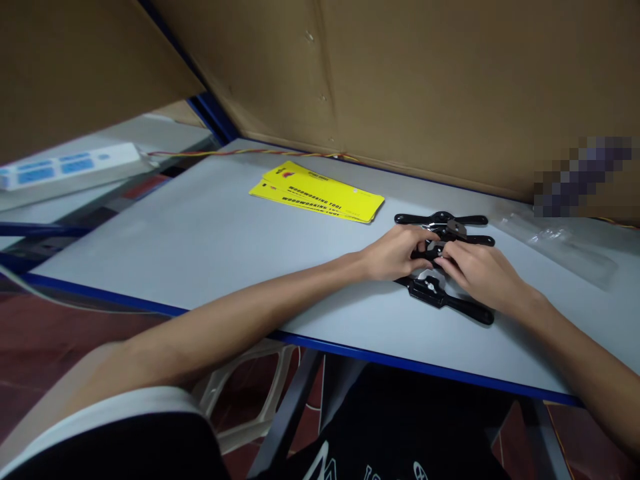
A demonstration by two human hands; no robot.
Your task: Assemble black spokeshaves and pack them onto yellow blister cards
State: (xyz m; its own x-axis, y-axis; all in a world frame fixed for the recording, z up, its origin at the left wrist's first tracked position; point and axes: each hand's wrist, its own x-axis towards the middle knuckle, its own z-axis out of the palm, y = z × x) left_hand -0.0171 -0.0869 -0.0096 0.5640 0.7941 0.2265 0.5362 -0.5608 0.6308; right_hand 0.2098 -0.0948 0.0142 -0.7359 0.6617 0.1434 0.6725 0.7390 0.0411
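Three black two-handled spokeshave tools lie on the grey table (200,247). My left hand (393,252) and my right hand (480,270) are both closed around the middle spokeshave (431,252), fingers pinched at its centre. The far spokeshave (440,219) lies just behind my hands. The near spokeshave (445,299) lies just in front of them, partly under my right hand.
A stack of yellow printed cards (317,191) lies at the table's back left. Clear plastic bags (555,243) lie to the right. Cardboard walls (425,87) stand behind. A white power strip (65,168) sits on the neighbouring bench at left.
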